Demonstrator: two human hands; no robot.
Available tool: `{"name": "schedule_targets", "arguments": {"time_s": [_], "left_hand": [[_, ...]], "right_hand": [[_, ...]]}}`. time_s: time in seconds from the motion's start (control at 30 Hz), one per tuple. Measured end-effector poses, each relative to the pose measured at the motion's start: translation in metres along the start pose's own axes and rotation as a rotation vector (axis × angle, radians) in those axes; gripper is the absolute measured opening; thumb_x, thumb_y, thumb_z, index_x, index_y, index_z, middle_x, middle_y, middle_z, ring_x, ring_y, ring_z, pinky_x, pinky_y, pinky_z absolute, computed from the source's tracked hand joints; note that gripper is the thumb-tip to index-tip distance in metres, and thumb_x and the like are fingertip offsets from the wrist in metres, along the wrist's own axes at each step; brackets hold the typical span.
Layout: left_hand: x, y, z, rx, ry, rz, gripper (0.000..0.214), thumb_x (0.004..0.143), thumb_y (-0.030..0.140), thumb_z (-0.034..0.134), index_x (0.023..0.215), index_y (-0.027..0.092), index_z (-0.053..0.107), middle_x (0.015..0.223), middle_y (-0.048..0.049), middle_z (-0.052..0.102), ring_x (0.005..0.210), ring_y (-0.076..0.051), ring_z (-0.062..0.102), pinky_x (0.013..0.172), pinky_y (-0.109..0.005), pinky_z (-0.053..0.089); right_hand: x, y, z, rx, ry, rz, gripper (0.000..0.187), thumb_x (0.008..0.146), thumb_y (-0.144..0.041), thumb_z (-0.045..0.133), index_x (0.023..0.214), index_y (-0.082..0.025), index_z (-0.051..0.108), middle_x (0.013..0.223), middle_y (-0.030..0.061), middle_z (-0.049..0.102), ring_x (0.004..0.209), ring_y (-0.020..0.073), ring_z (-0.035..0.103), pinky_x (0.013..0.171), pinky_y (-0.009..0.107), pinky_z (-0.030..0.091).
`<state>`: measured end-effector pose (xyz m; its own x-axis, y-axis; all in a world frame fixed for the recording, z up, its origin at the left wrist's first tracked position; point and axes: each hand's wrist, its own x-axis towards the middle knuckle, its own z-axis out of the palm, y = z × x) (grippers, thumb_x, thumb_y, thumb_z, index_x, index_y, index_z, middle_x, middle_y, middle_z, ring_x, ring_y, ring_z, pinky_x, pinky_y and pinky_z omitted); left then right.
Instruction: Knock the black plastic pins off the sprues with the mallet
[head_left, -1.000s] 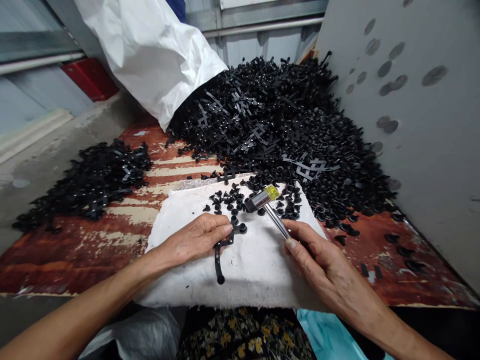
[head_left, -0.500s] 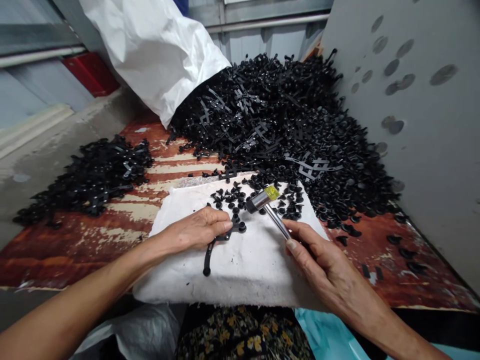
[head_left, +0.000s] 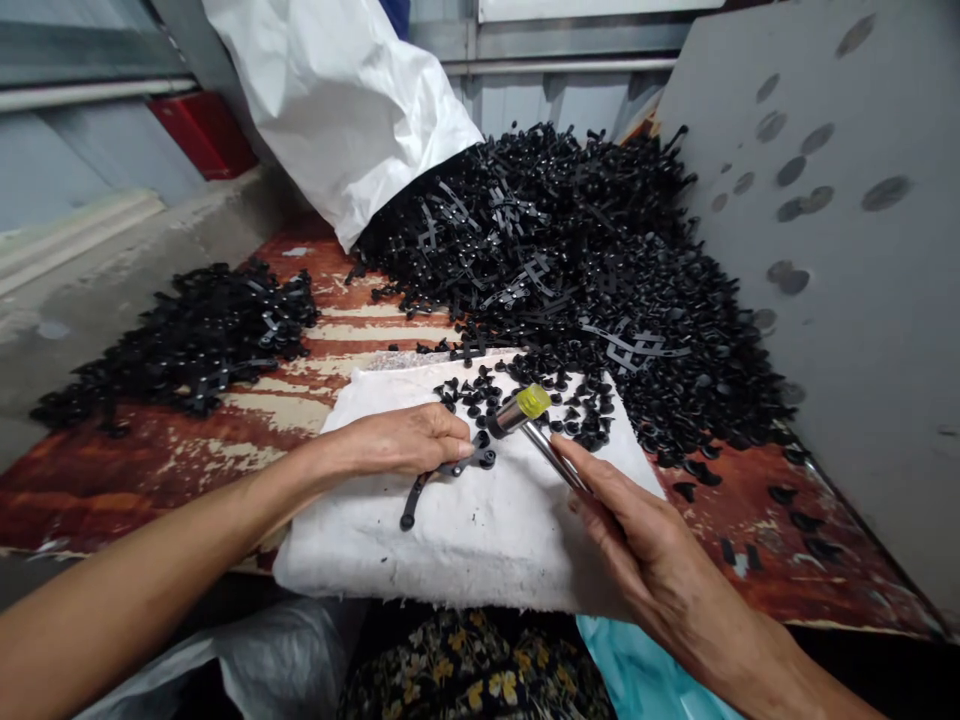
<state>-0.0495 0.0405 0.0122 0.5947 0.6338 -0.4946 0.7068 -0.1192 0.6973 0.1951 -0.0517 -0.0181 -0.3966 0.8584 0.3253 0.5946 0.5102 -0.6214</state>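
My left hand (head_left: 397, 440) is closed on a black plastic sprue piece (head_left: 442, 475) and presses it flat onto a folded white cloth pad (head_left: 480, 540). Its round end lies just under the head of a small metal hammer (head_left: 525, 412) with a yellow face. My right hand (head_left: 637, 540) grips the hammer's thin shaft, the head touching or just above the piece. Several small black caps (head_left: 570, 405) lie loose on the far part of the pad.
A large heap of black plastic parts (head_left: 585, 260) spills from a white sack (head_left: 345, 100) behind the pad. A smaller black pile (head_left: 195, 340) lies at left on the worn red board (head_left: 150, 470). A grey panel (head_left: 847, 280) stands at right.
My left hand has turned the sprue piece so its long arm points more to the left. The hammer head has come down closer to the piece's round end.
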Motion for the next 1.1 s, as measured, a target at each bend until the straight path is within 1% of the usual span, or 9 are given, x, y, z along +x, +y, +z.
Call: {"name": "schedule_targets", "arguments": {"time_s": [0.1,0.2,0.27,0.33,0.5,0.67,0.83,0.97,1.1], "left_hand": [[0.000,0.003,-0.001,0.004,-0.006,-0.015,0.032,0.081,0.040,0.049,0.058,0.019,0.041,0.055,0.0048,0.034,0.050,-0.008,0.028,0.045,-0.022,0.022],[0.000,0.004,-0.001,-0.042,-0.013,-0.066,0.028,0.081,0.038,0.049,0.061,0.019,0.045,0.056,0.0043,0.038,0.050,-0.009,0.031,0.045,-0.022,0.024],[0.001,0.002,0.000,-0.095,-0.021,-0.074,0.029,0.080,0.039,0.050,0.061,0.019,0.045,0.054,0.0047,0.037,0.048,-0.009,0.030,0.045,-0.023,0.023],[0.001,-0.001,0.000,-0.153,-0.027,-0.065,0.031,0.080,0.042,0.053,0.060,0.019,0.044,0.053,0.0053,0.036,0.047,-0.008,0.028,0.044,-0.023,0.022],[0.003,-0.008,0.001,-0.237,-0.040,-0.072,0.035,0.078,0.046,0.057,0.059,0.020,0.044,0.051,0.0052,0.036,0.044,-0.008,0.028,0.042,-0.023,0.018],[0.003,-0.011,0.002,-0.295,-0.043,-0.071,0.037,0.076,0.048,0.059,0.059,0.020,0.043,0.050,0.0056,0.036,0.043,-0.007,0.026,0.041,-0.023,0.018],[0.002,-0.006,0.001,-0.288,-0.047,-0.089,0.037,0.076,0.048,0.059,0.059,0.020,0.043,0.050,0.0055,0.035,0.043,-0.008,0.027,0.042,-0.024,0.018],[0.001,-0.006,0.001,-0.277,-0.039,-0.080,0.039,0.075,0.049,0.060,0.057,0.020,0.043,0.050,0.0052,0.036,0.043,-0.007,0.026,0.042,-0.024,0.019],[0.002,-0.010,0.002,-0.304,-0.053,-0.082,0.037,0.076,0.047,0.060,0.058,0.020,0.043,0.050,0.0050,0.036,0.043,-0.008,0.027,0.041,-0.024,0.018]], "right_hand": [[0.001,-0.006,-0.003,-0.011,0.021,-0.065,0.055,0.094,-0.006,0.037,0.147,-0.021,0.038,0.113,0.0120,0.068,0.107,0.0187,0.067,0.086,0.030,0.058],[0.003,-0.008,-0.003,-0.074,0.018,-0.096,0.065,0.092,-0.002,0.036,0.152,-0.026,0.028,0.095,0.0076,0.064,0.081,0.0172,0.069,0.067,0.027,0.059],[0.003,-0.008,-0.002,-0.159,-0.017,-0.125,0.067,0.090,-0.001,0.034,0.153,-0.025,0.027,0.084,0.0045,0.059,0.060,0.0152,0.062,0.053,0.026,0.055],[0.002,-0.008,-0.002,-0.195,-0.047,-0.132,0.069,0.090,-0.001,0.033,0.153,-0.027,0.027,0.081,0.0031,0.056,0.053,0.0139,0.057,0.048,0.025,0.052],[-0.003,-0.009,-0.002,-0.107,-0.019,-0.081,0.078,0.091,-0.001,0.034,0.157,-0.032,0.007,0.090,0.0053,0.056,0.070,0.0169,0.061,0.059,0.026,0.055],[0.001,-0.007,-0.001,-0.229,-0.033,-0.109,0.076,0.086,0.000,0.035,0.155,-0.030,0.023,0.079,0.0017,0.053,0.051,0.0142,0.054,0.045,0.025,0.050],[-0.001,-0.008,0.000,-0.140,-0.024,-0.094,0.082,0.087,0.001,0.034,0.158,-0.030,0.006,0.092,0.0058,0.057,0.064,0.0154,0.060,0.057,0.025,0.055],[-0.001,-0.008,0.000,-0.192,-0.065,-0.103,0.081,0.083,0.002,0.035,0.156,-0.030,0.021,0.085,0.0036,0.057,0.051,0.0133,0.054,0.045,0.024,0.051],[-0.006,-0.012,0.001,-0.075,0.062,-0.034,0.079,0.088,-0.001,0.038,0.156,-0.035,0.016,0.091,0.0042,0.058,0.069,0.0167,0.061,0.059,0.027,0.056]]}}
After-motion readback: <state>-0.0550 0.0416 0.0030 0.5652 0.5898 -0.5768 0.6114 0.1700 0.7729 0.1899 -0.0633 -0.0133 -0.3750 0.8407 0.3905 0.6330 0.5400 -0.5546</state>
